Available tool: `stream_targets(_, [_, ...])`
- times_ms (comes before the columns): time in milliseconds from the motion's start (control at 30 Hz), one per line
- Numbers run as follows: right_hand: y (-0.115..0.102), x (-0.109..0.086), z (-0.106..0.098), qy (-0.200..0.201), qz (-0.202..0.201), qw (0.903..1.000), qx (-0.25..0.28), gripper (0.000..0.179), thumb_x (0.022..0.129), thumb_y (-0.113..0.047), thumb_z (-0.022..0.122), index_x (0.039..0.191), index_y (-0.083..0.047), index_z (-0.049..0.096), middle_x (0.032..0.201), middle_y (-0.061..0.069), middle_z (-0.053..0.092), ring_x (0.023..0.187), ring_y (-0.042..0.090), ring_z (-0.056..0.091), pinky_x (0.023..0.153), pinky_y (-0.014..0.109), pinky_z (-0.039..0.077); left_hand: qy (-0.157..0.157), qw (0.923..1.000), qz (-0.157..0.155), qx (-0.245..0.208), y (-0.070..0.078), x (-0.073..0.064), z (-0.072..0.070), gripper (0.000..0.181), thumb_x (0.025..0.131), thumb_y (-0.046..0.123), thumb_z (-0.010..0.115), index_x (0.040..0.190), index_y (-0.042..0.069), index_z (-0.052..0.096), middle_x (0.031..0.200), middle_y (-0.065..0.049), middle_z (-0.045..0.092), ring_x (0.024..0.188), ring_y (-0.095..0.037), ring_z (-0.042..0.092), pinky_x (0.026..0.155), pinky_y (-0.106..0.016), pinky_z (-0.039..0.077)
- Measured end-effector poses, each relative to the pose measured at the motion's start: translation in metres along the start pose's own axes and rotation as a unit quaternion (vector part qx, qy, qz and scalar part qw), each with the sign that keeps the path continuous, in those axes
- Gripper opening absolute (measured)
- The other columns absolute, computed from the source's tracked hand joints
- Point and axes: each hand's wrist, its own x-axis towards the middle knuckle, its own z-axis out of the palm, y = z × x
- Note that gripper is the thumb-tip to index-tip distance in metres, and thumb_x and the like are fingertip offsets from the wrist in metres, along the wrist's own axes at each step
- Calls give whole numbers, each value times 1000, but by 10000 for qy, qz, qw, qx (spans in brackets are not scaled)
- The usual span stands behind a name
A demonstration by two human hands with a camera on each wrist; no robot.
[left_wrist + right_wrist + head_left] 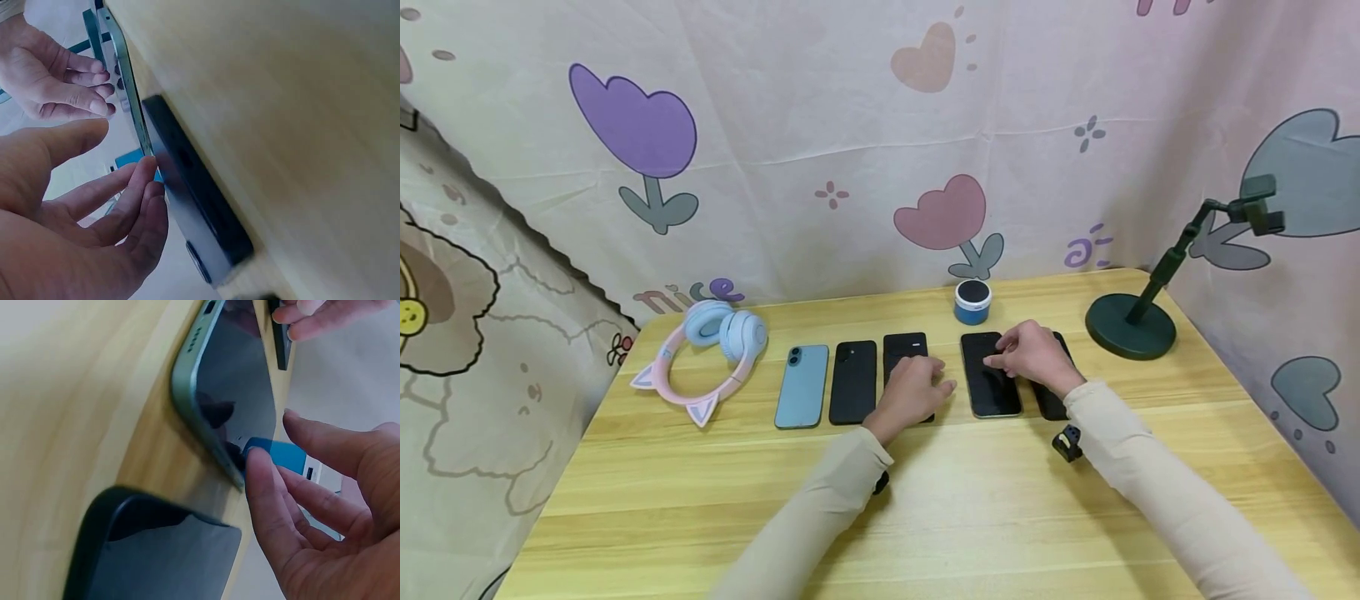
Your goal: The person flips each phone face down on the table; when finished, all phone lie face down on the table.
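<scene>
Several phones lie in a row on the wooden table. My left hand (913,387) is over a black phone (904,343), covering part of it. The left wrist view shows thumb and fingers apart, with fingertips beside the dark phone (187,187) and nothing between them. To the right, my right hand (1037,354) hovers at the upper right of a screen-up phone (988,387) with a pale green edge (182,387). Its thumb and bent fingers are spread, holding nothing. Another dark phone (1051,404) is partly hidden beneath that hand.
Left of the hands lie a black phone (853,383) and a light blue phone (802,387). Cat-ear headphones (703,396) rest at the far left. Behind the phones stands a small blue-and-white cylinder (973,312). A dark green stand (1131,329) is at the right, near the patterned cloth (820,117).
</scene>
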Motion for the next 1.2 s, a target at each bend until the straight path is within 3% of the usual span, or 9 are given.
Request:
stream_targets(67, [3,-1,-2,40,-3,9999,-112,45,88,-22,81,118,9,68,85,11,73,69,18,70,72,35,55,29,9999,52,106,3,3,3,30,95,25,74,82,-1,68,69,1,57,74,-18,54,72,-27,44])
stream_targets(167, [6,-1,-4,61,53,9998,-202,44,88,-22,81,117,9,69,84,9,72,69,18,69,73,35,53,9,9995,98,303,7,7,9,48,94,28,75,63,6,46,58,2,26,63,-18,35,63,-28,26])
stream_targets(400, [11,-1,-6,30,140,9992,-370,40,87,-21,81,112,8,71,73,7,70,68,16,65,79,41,53,-8,9965,-63,831,13,12,21,45,92,39,76,62,12,56,60,1,45,78,-22,50,74,-33,38])
stream_targets(600, [10,-1,-4,-65,137,9986,-497,32,87,-20,82,104,5,74,68,4,69,65,15,64,73,37,51,-73,9935,-320,1094,19,16,26,40,90,44,77,68,14,60,72,0,54,87,-25,49,75,-35,40])
stream_targets(733, [10,-1,-3,-69,97,9985,-527,29,86,-20,82,101,4,76,67,3,69,64,14,64,68,32,49,-102,9919,-412,1194,23,17,30,35,88,45,78,93,11,75,91,-2,65,91,-24,49,78,-34,41])
stream_targets(867, [10,-1,-2,-95,101,9987,-490,27,87,-20,82,99,3,76,67,4,69,64,15,64,64,30,46,-99,9922,-528,1125,25,18,32,49,88,45,79,120,9,74,114,-6,68,98,-25,49,85,-36,42])
stream_targets(1000, [10,0,-1,-83,130,9988,-464,29,86,-19,82,102,4,76,68,5,69,64,16,63,65,30,46,-82,9922,-637,1069,27,19,33,49,87,44,80,119,8,74,114,-7,67,100,-26,49,87,-36,42])
stream_targets(1200, [6,1,2,-33,48,9988,-481,22,86,-20,83,91,0,76,62,4,65,61,15,59,61,30,42,-61,9923,-722,1008,28,17,31,46,85,41,83,114,7,74,108,-6,67,101,-25,49,87,-36,43])
